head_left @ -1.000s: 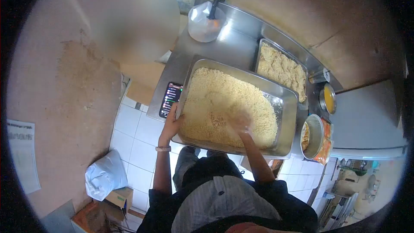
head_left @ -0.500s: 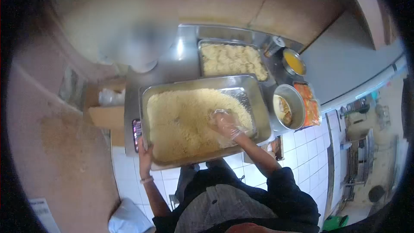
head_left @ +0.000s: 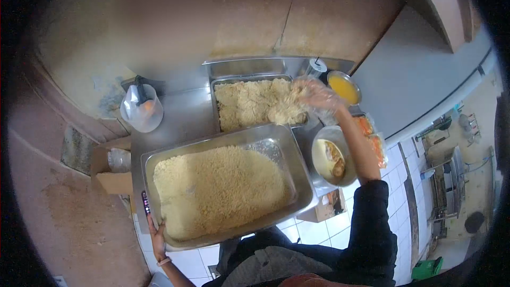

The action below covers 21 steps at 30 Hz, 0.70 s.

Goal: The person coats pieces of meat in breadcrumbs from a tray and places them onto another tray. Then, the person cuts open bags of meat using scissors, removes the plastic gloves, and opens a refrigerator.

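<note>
In front of me stands a large deep metal pan (head_left: 305, 194) holding a bed of pale breadcrumbs (head_left: 223, 188). My left hand (head_left: 158, 240), bare, grips the pan's rim at its near left corner. Behind the pan sits a smaller metal tray (head_left: 217, 111) filled with crumb-coated pieces (head_left: 249, 98). Over that tray's right end is my right hand (head_left: 321, 95) in a clear plastic glove. Its fingers are closed on a breaded piece (head_left: 288, 109), slightly blurred, whose contents under the crumbs are hidden.
To the right are a metal pot (head_left: 348, 172) with pale batter and browned pieces, a bowl of yellow liquid (head_left: 344, 87), a lidded cup (head_left: 317, 66) and orange packets (head_left: 376, 149). A phone (head_left: 146, 202) lies by the pan's left side. A clear plastic jug (head_left: 142, 109) stands back left.
My right hand has lifted out of the breadcrumbs and moved back to the smaller tray with a breaded piece. My left hand stays on the pan's rim. The view has shifted.
</note>
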{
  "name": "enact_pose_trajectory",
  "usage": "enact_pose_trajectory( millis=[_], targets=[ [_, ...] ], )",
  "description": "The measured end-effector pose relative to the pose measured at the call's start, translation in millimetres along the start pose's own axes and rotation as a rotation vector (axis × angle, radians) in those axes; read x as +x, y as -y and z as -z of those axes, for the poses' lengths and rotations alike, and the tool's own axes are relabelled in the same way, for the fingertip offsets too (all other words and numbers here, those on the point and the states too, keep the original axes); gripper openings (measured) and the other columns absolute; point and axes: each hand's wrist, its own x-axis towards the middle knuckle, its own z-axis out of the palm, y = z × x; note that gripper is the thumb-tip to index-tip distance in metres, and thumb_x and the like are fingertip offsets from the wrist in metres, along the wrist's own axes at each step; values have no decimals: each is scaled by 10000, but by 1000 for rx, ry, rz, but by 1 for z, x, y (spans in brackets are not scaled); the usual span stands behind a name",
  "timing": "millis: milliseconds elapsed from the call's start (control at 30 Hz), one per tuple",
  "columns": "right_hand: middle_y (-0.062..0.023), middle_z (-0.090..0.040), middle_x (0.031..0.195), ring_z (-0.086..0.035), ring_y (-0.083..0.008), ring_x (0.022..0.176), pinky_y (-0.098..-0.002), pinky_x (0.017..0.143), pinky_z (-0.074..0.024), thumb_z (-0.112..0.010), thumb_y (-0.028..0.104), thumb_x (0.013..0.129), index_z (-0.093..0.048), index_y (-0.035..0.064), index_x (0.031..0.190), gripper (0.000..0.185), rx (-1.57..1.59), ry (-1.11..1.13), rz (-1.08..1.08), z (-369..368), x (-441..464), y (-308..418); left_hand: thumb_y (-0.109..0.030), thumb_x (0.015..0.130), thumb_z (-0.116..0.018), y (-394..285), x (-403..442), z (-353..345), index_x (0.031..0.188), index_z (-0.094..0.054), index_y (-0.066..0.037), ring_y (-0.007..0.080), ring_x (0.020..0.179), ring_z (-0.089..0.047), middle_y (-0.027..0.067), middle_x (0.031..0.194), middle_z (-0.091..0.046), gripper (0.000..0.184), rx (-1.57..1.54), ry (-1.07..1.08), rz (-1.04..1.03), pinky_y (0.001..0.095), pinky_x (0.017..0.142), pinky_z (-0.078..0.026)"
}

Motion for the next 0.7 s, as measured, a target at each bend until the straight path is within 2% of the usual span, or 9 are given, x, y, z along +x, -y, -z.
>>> enact_pose_trajectory(
  millis=[67, 133, 167, 200, 300, 467, 600, 667, 700],
  targets=[
    [-131, -452, 1224, -424, -278, 1131, -363, 970, -319, -663, 303, 708, -482, 128, 1152, 510, -98, -4, 11, 12, 26, -37, -65, 824, -513, 22, 9, 13, 1346, -195, -5, 206, 1281, -183, 133, 1406, -180, 614, 8, -4, 6, 293, 1031, -163],
    [-141, -406, 1273, -395, -293, 1158, -365, 985, -296, -640, 300, 723, -444, 125, 1193, 539, 51, 215, 130, 9, 59, -87, -65, 818, -526, 19, 8, 13, 1345, -192, -1, 199, 1285, -167, 132, 1410, -169, 627, 193, -51, 57, 288, 1032, -155],
    [-153, -388, 1293, -381, -299, 1176, -377, 994, -286, -626, 343, 715, -435, 122, 1208, 573, -25, 220, 81, -2, 76, -120, -73, 813, -542, 2, 3, 3, 1350, -189, -15, 204, 1236, -264, 133, 1381, -228, 645, 272, -100, 80, 291, 1004, -230],
    [-155, -388, 1293, -381, -299, 1177, -378, 994, -287, -625, 350, 713, -435, 119, 1208, 578, -59, 241, 55, -9, 93, -141, -73, 813, -542, -8, -1, -4, 1350, -189, -15, 204, 1236, -264, 133, 1381, -228, 645, 278, -115, 78, 291, 1004, -230],
    [-160, -387, 1294, -380, -302, 1178, -379, 994, -289, -624, 370, 706, -437, 110, 1207, 595, -116, 308, 16, -28, 135, -176, -52, 806, -544, -4, -1, -8, 1361, -190, -52, 182, 1040, -442, 111, 1261, -381, 658, 132, -150, 75, 287, 887, -374],
    [-167, -385, 1294, -378, -305, 1181, -382, 993, -294, -622, 405, 695, -440, 95, 1205, 624, -193, 309, -58, -56, 187, -208, -40, 802, -531, 13, 0, 7, 1363, -185, -54, 195, 1060, -433, 114, 1255, -393, 660, 59, -155, 111, 291, 908, -355],
    [-183, -476, 1202, -461, -321, 1093, -408, 953, -336, -622, 438, 672, -474, 48, 1151, 636, -239, 148, 89, -88, 201, -242, -60, 808, -517, 7, -3, 2, 1372, -170, -81, 209, 1065, -433, 118, 1256, -396, 663, 1, -157, 152, 288, 924, -339],
    [-177, -564, 1063, -531, -334, 979, -435, 901, -368, -611, 413, 695, -502, 29, 1097, 567, -348, 135, -215, -76, 188, -215, -70, 813, -510, 5, -4, 4, 1375, -164, -92, 214, 1073, -429, 122, 1256, -397, 661, 141, -178, 183, 291, 927, -336],
    [-177, -564, 1063, -531, -334, 979, -435, 901, -368, -611, 413, 695, -502, 29, 1097, 567, -349, 137, -221, -86, 179, -217, -81, 818, -503, 4, -3, 5, 1378, -158, -104, 219, 1080, -425, 125, 1255, -398, 658, 281, -194, 203, 294, 931, -333]
  ],
)
